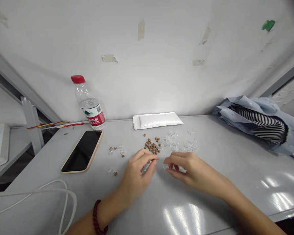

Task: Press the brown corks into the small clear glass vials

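Observation:
My left hand [139, 169] is curled just above the table, thumb and index fingertip drawn close together. A clear, shiny piece [144, 168] shows in the gap behind its thumb; its shape is unclear. Opposite it, my right hand [183, 164] pinches a tiny clear glass bottle [166, 166] between thumb and fingers. Beyond both hands lies a loose pile of small brown corks [152, 146]. Several tiny clear bottles [170, 140] are scattered to the right of the corks. Left of my left hand, several corked mini bottles [122, 153] lie on the table.
A phone [83, 151] and a water bottle with a red cap [89, 104] are at the left. A white padded envelope [159, 120] lies against the wall. White cables [66, 195] loop at the near left. Bundled blue cloth [259, 120] sits at the right.

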`<state>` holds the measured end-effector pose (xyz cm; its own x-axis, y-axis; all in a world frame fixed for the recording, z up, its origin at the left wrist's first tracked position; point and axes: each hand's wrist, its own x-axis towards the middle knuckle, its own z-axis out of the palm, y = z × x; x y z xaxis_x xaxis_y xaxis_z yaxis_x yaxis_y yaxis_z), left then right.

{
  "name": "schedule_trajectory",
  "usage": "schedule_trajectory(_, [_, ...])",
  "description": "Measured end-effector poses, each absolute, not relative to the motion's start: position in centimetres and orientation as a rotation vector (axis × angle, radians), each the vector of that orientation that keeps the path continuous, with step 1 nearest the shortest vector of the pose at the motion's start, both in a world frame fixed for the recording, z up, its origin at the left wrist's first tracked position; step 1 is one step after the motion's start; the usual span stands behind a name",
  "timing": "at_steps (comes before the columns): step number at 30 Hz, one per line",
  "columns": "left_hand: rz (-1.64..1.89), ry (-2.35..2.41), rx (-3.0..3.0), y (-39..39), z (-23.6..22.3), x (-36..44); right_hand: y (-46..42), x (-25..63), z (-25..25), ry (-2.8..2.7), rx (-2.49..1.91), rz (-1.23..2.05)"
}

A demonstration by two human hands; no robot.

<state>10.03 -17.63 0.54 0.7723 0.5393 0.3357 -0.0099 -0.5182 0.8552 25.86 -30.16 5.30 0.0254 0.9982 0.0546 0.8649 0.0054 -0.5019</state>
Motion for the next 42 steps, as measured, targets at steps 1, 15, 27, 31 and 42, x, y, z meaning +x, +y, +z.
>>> schedule_trajectory(1, [0.678, 0.464, 1.877, -17.5, 0.8, 9.9, -30.0, 25.9, 5.3, -1.75, -1.852, 0.526])
schedule_trajectory(15, [0.913, 0.42, 1.648, -18.5, 1.5, 9.3, -28.1, 24.1, 3.5, -0.812, -1.227, 1.402])
schedule_trajectory(27, [1.023, 0.279, 2.14, -18.5, 0.9, 9.4, -28.2, 23.2, 2.1, -0.724, -1.118, 1.435])
schedule_trajectory(31, [0.907, 0.279, 2.132, -18.7, 1.1, 9.7, -28.1, 22.8, 1.9, -0.766, -1.106, 1.461])
schedule_trajectory(42, [0.42, 0.221, 2.077, -17.5, 1.8, 8.8, -28.1, 24.7, 2.4, -1.101, -1.182, 1.723])
